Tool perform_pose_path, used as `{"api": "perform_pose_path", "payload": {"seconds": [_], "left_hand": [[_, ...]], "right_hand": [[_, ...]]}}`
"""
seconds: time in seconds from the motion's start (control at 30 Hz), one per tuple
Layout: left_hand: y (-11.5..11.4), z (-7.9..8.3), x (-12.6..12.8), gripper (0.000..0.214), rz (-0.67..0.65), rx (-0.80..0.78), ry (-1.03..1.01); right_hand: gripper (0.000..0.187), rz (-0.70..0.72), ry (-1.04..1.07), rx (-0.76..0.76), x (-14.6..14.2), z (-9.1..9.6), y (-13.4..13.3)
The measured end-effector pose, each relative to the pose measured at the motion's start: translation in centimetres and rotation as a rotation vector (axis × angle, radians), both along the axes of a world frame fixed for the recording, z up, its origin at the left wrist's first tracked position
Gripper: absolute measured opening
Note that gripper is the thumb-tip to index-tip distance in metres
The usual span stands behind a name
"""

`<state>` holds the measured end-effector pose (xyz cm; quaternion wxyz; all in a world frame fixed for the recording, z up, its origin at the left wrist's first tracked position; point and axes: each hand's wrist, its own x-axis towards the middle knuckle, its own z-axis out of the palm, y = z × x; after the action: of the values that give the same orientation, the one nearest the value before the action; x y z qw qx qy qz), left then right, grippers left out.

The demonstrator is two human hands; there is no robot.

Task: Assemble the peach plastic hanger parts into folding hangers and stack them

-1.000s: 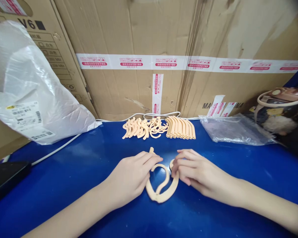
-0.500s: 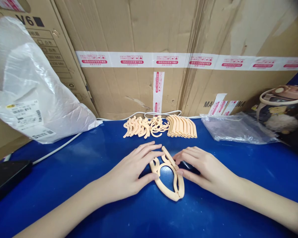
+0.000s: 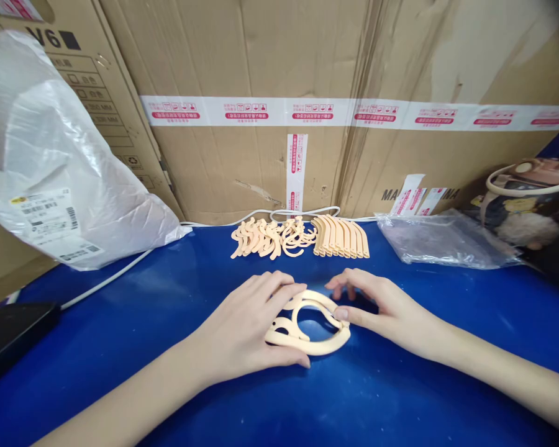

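Observation:
A peach plastic loop piece (image 3: 314,344) made of curved parts lies flat on the blue table (image 3: 168,298) between my hands. My left hand (image 3: 246,329) grips its left side, fingers over the top and thumb under the near edge. My right hand (image 3: 377,307) pinches its right end with thumb and fingers. Behind them lie a pile of hooked peach parts (image 3: 265,239) and a neat row of curved peach strips (image 3: 340,238).
Taped cardboard boxes (image 3: 307,93) wall the back. A white plastic bag (image 3: 51,167) and a white cable (image 3: 107,280) are on the left, a black device (image 3: 9,329) at the left edge. A clear bag (image 3: 442,239) and a lidded cup (image 3: 531,205) sit right.
The peach loop piece has been turned from pointing toward me to lying sideways. Both hands shifted their hold around it, the left now on its left side.

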<state>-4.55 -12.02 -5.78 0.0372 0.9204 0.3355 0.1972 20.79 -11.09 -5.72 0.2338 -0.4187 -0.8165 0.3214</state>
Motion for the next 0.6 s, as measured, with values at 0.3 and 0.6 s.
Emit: {"api": "perform_pose_path", "payload": {"seconds": [0.3,0.6], "left_hand": [[-0.05,-0.14,0.03,0.086,-0.007,0.123,0.017],[-0.02,-0.57,0.07,0.093,0.026,0.157,0.085]], "right_hand": [[0.036,-0.002,0.313,-0.546,-0.89,0.37,-0.70],[0.035,-0.002,0.321,-0.584,-0.86,0.34,-0.77]]}}
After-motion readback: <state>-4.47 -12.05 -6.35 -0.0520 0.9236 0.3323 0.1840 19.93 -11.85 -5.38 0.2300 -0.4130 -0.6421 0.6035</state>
